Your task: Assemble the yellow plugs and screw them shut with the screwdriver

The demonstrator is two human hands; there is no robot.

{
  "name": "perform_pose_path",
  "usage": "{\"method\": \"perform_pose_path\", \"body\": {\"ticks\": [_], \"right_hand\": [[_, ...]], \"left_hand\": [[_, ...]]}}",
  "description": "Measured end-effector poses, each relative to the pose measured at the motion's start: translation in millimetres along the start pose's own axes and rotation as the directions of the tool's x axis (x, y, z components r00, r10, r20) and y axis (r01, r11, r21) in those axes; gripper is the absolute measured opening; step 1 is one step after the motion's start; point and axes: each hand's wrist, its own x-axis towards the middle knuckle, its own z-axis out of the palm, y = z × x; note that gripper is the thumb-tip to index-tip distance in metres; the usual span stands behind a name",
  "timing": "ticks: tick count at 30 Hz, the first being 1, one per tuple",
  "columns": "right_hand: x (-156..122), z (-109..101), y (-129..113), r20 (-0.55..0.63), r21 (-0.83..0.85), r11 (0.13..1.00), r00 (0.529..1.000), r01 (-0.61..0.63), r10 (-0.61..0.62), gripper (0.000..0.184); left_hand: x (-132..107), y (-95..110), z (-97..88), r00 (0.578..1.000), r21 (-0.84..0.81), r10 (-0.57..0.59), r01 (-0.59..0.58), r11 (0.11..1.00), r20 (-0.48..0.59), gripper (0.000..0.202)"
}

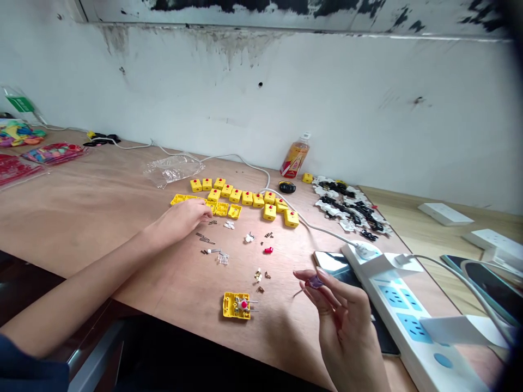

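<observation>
My left hand (188, 216) reaches in by a row of open yellow half-shells (222, 209). Its fingers are pinched together at the tabletop beside some tiny screws (213, 222), and what they hold, if anything, is hidden. A small screwdriver (314, 281) with a purple handle sits in my right hand (341, 305), thin shaft pointing down to the left. Near the table's front edge lies an open yellow housing (232, 306) with a red button and metal pins inside. Between the hands are loose brass pieces (258, 275), a red cap (268, 250) and clear plastic pieces (223, 258).
Several yellow boxes with red buttons (247, 198) stand behind the parts. A drink bottle (296, 157) is by the wall. On the right are a white power strip (402, 305), a phone (333, 260) and black-and-white parts (347, 207). A cable (322, 231) crosses the table.
</observation>
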Motion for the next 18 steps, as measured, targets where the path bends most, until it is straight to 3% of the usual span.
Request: {"method": "perform_pose_path", "body": {"ticks": [10, 18], "right_hand": [[-0.7, 0.3, -0.6, -0.009, 0.036, 0.999, 1.0, 0.0, 0.0, 0.034], [1.4, 2.3, -0.2, -0.034, 0.037, 0.999, 0.999, 0.031, -0.03, 0.035]], "left_hand": [[13.8, 16.3, 16.1, 0.998, 0.018, 0.031, -0.032, 0.999, 0.049, 0.019], [14.7, 14.2, 17.5, 0.997, -0.005, 0.075, -0.075, 0.997, -0.02, 0.019]]}}
